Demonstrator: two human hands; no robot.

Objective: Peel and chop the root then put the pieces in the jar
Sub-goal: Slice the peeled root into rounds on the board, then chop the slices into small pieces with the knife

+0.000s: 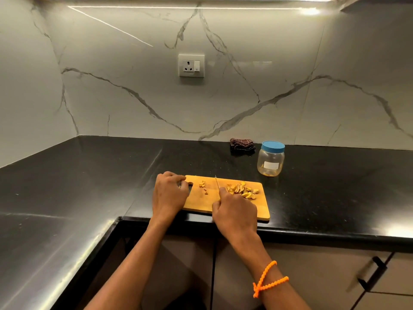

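Right hand (234, 211) gripping knife (217, 182), left hand (169, 193) curled on board (261, 209)

Wooden cutting board (234, 206) on glossy black stone counter (89, 175).

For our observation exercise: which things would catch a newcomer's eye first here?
The wooden cutting board at the black counter's front edge, with yellow chopped pieces piled right of the knife held by the right hand. The left hand grips the board's left end; a blue-lidded jar stands behind, closed.
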